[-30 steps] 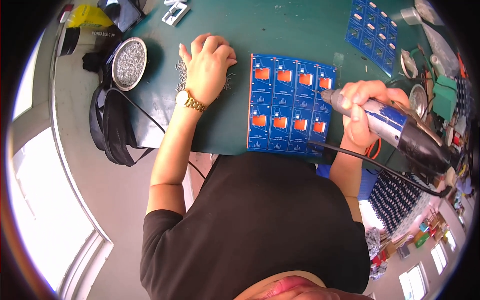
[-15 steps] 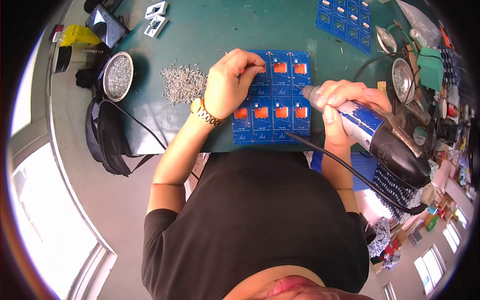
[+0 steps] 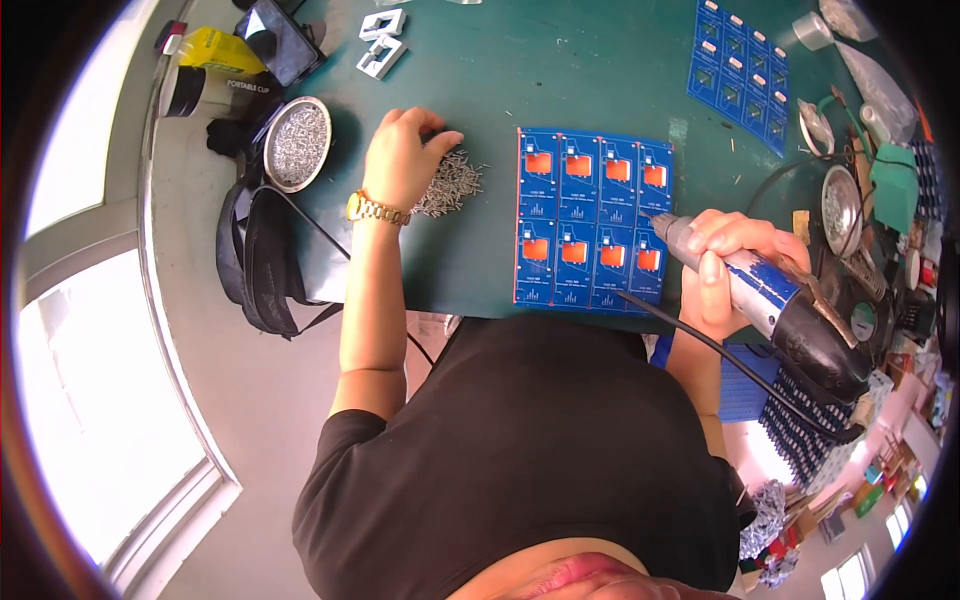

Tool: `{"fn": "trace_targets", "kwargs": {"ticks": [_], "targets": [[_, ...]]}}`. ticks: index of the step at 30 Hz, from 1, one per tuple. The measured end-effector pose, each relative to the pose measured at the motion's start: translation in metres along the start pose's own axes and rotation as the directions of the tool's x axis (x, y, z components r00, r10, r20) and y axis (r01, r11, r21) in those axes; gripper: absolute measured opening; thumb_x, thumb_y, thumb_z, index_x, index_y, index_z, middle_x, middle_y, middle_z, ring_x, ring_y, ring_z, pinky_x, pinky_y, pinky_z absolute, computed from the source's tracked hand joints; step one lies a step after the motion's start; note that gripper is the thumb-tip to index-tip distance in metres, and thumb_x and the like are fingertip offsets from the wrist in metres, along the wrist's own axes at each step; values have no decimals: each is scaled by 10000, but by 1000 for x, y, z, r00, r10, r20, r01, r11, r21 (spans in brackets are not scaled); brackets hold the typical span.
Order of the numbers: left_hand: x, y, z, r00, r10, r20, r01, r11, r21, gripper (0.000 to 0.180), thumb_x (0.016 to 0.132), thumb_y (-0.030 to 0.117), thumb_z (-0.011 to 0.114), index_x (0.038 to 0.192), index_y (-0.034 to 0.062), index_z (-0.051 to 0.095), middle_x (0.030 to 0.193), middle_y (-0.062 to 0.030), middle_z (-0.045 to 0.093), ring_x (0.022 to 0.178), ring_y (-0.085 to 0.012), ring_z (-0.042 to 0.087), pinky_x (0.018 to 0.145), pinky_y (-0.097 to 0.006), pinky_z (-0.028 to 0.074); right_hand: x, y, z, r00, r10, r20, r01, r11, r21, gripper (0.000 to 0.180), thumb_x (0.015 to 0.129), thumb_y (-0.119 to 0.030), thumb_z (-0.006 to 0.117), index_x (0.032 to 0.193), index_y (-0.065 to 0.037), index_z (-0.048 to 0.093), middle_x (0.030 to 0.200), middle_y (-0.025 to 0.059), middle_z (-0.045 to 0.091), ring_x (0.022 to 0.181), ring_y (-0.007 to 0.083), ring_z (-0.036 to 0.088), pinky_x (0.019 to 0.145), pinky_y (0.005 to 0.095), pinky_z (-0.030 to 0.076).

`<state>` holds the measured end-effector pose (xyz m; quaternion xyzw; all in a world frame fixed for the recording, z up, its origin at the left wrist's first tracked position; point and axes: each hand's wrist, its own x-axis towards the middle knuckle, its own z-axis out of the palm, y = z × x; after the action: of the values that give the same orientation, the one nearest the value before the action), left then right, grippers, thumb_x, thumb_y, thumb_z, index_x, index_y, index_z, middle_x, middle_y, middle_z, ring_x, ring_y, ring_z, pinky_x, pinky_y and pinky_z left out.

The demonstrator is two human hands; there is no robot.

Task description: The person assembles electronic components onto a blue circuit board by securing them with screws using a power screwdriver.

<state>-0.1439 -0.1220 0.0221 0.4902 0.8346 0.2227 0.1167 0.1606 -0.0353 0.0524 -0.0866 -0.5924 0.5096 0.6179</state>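
My left hand (image 3: 398, 158), with a gold watch (image 3: 375, 208) at its wrist, reaches over a pile of small silver screws (image 3: 452, 186). Its thumb stands apart from the curled fingers, and I see nothing held between them. My right hand (image 3: 728, 255) grips a corded electric screwdriver (image 3: 752, 285) with a worn blue and silver body and a black rear end. The tool's grey nose points at the right edge of a blue circuit board panel (image 3: 590, 215). Orange squares show in each section of the panel, which lies flat on the green table.
A round metal dish (image 3: 298, 145) of screws stands at the left, by a black bag (image 3: 262, 265) and a phone (image 3: 280, 42). White frame-shaped parts (image 3: 381, 57) lie at the back. Another blue panel (image 3: 740, 75) rests back right, near a second dish (image 3: 840, 210). The black cord (image 3: 735, 355) crosses the panel's near corner.
My left hand has left the panel and moved left to the screw pile, its pinch opened. My right hand keeps the screwdriver at the panel's right edge. The whole view has shifted.
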Motion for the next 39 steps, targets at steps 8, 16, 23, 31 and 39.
{"fn": "trace_targets", "kwargs": {"ticks": [8, 16, 23, 31, 39], "targets": [[20, 44, 45, 995, 57, -83, -59, 998, -29, 193, 777, 220, 717, 819, 36, 679, 811, -128, 635, 772, -296, 627, 695, -387, 491, 5, 10, 8, 998, -4, -57, 5, 1000, 3, 594, 772, 56, 632, 1275, -82, 348, 841, 100, 574, 682, 192, 580, 649, 378, 526], [18, 53, 55, 985, 105, -137, -110, 994, -24, 91, 774, 180, 697, 766, 96, 663, 800, -69, 625, 788, -286, 609, 702, -416, 423, 7, 10, 7, 1000, 21, -19, -20, 1000, 22, 582, 791, 62, 643, 1271, -94, 352, 847, 91, 580, 687, 192, 584, 637, 360, 521], [-15, 99, 64, 884, 462, -79, -468, 863, -192, 103, 715, 171, 724, 772, 110, 663, 984, -3, 586, 911, -230, 539, 786, -378, 386, 9, 8, 5, 998, 56, -13, -56, 998, 1, 601, 789, 48, 667, 1274, -93, 342, 819, 96, 597, 684, 196, 601, 658, 338, 529], [-24, 110, 73, 841, 538, -63, -541, 839, -58, 148, 682, 137, 744, 788, 100, 647, 982, -7, 579, 990, -251, 495, 859, -396, 364, 6, 12, 2, 1000, 13, 9, -13, 1000, 19, 592, 784, 50, 663, 1262, -62, 334, 806, 108, 591, 671, 190, 595, 652, 339, 535], [-25, 116, 70, 835, 550, -3, -550, 835, 0, 148, 715, 135, 723, 827, 83, 641, 983, -36, 567, 1041, -260, 498, 926, -473, 344, 11, 12, 0, 1000, 5, 23, -5, 1000, -2, 572, 778, 63, 656, 1238, -57, 338, 803, 106, 588, 675, 190, 600, 674, 339, 546]]}}
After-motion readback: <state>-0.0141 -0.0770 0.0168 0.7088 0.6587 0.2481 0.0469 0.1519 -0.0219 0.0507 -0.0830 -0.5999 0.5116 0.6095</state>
